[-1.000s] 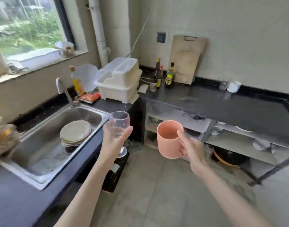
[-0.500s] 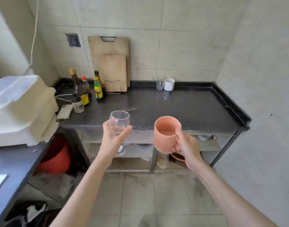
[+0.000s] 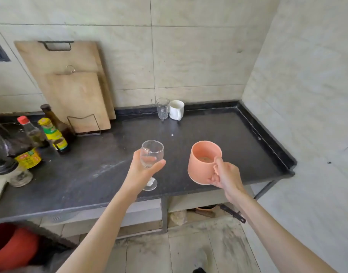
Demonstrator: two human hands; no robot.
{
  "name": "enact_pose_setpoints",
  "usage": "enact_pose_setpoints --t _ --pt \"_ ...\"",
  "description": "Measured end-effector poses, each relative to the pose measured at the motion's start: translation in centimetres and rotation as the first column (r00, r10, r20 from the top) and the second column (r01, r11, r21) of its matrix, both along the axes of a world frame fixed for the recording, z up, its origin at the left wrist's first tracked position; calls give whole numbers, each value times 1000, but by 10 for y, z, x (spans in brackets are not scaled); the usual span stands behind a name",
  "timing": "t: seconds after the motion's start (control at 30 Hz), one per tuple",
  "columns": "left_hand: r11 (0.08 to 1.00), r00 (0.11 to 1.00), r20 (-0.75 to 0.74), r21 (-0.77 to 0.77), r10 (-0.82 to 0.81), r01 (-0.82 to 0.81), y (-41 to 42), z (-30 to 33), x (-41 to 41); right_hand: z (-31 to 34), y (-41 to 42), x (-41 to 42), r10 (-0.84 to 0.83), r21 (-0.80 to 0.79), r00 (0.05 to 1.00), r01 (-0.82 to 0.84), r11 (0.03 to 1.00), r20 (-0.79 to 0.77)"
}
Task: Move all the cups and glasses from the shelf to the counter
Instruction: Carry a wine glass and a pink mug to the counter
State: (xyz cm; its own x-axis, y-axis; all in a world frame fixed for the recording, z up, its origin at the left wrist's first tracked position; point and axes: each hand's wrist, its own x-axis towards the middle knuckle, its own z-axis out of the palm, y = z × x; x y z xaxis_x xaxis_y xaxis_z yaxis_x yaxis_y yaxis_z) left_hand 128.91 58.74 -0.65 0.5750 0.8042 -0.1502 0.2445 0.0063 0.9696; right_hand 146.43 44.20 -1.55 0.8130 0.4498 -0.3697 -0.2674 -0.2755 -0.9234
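Two vessels are held upright — wine glass (image 3: 152, 154) in left hand (image 3: 142, 170), pink cup (image 3: 203, 161) gripped by right hand (image 3: 225, 174) — counter (image 3: 102, 166) directly beneath both.

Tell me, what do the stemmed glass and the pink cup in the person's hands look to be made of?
The stemmed glass looks like clear glass: the fingers and counter show through its bowl. The pink cup has a flat, matte, evenly coloured wall with a paler base rim, which suggests plastic, though matte-glazed ceramic cannot be ruled out.
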Motion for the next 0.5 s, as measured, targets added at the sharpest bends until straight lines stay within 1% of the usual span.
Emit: enact_pose_setpoints --t 0.13,0.27,0.37,0.5 --pt "1000 1000 -5 -10 -8 8 42 -16 71 -14 43 77 12 -54 1000 -12 998 7" --pt "994 994 -28 -30 102 -102 85 -35 152 -32 93 164 44 -105 999 -43 994 7" --pt "988 986 -97 -55 137 -143 111 -44 211 -41 121 222 71 -181 997 -72 981 -13" --pt "983 969 -174 -20 178 -184 143 -59 284 -55 159 288 143 -275 989 -132 952 22"
